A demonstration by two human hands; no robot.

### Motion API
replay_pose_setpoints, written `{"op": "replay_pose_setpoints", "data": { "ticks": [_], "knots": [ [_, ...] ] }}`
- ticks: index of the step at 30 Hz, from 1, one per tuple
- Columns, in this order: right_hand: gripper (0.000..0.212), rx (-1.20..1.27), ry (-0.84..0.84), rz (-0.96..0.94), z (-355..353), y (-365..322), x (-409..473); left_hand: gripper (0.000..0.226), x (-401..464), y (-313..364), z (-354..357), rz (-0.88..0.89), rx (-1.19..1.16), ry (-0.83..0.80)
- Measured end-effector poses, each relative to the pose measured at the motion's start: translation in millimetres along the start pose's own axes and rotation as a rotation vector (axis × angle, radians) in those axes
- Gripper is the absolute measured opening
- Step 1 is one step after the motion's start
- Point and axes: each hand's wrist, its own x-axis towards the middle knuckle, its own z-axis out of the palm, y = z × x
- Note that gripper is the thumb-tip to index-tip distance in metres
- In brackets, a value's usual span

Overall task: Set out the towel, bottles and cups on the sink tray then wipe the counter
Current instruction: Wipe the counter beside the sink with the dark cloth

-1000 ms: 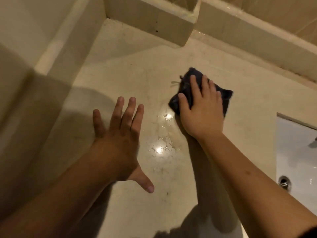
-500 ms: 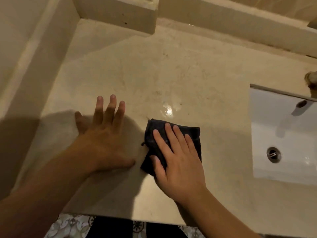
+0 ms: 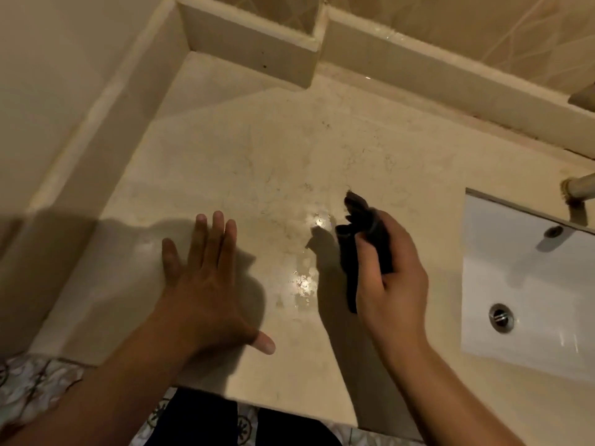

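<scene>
My right hand grips a dark bunched cloth and holds it lifted above the beige marble counter; the cloth's shadow falls on the stone just left of it. My left hand rests flat on the counter with its fingers spread, holding nothing. Between the two hands a wet patch glistens. No tray, bottles or cups are in view.
A white sink basin with a metal drain is set into the counter at the right, with a tap spout above it. Raised ledges line the back and left. The counter's front edge lies near my legs, over patterned floor tiles.
My right hand wiped the cloth from the back of the counter towards the front, then lifted it off the surface, bunched in its grip. My left hand stayed flat on the counter.
</scene>
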Motion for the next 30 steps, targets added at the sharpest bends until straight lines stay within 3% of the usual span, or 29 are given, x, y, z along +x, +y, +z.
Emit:
{"op": "replay_pose_setpoints", "data": {
  "ticks": [3, 6, 7, 9, 12, 13, 18, 21, 25, 28, 30],
  "knots": [
    [0.04, -0.131, -0.265, -0.203, 52.7, -24.7, -17.0, 0.172, -2.8, -6.5, 9.6, -0.017, 0.025, 0.072],
    [0.041, -0.371, -0.421, -0.225, 85.2, -23.9, -37.0, 0.105, -1.7, -6.2, 19.8, -0.018, -0.003, 0.19],
    [0.042, -0.415, -0.421, -0.23, 89.4, -20.3, -39.5, 0.096, 0.0, -7.4, 22.0, -0.025, -0.009, 0.228],
    [0.041, -0.463, -0.387, -0.271, 91.7, -11.0, -39.0, 0.106, 1.7, -8.9, 24.3, -0.005, 0.023, 0.251],
    [0.044, -0.499, -0.327, -0.315, 82.8, 7.8, -39.0, 0.168, 1.0, -9.1, 21.1, 0.042, 0.048, 0.172],
    [0.044, -0.497, -0.307, -0.296, 76.4, 14.9, -38.6, 0.177, 0.3, -8.2, 19.2, 0.032, 0.064, 0.153],
    [0.041, -0.526, -0.135, -0.124, 10.8, 63.7, -21.1, 0.183, 1.5, -2.4, 13.1, -0.039, 0.038, 0.08],
    [0.035, -0.531, -0.052, 0.098, -39.6, 93.0, -1.0, 0.182, 1.2, -0.4, 10.1, -0.078, 0.025, 0.059],
    [0.037, -0.341, 0.051, 0.316, -78.0, 102.4, 33.4, 0.18, -1.7, 8.5, 3.7, -0.066, 0.002, 0.051],
    [0.038, -0.168, 0.148, 0.262, -63.1, 71.4, 54.0, 0.18, 6.3, 25.7, 4.4, -0.122, -0.04, 0.005],
    [0.035, -0.06, 0.123, 0.152, -34.6, 42.4, 58.2, 0.178, 12.7, 35.4, 7.1, -0.18, -0.02, -0.014]
  ]
}}
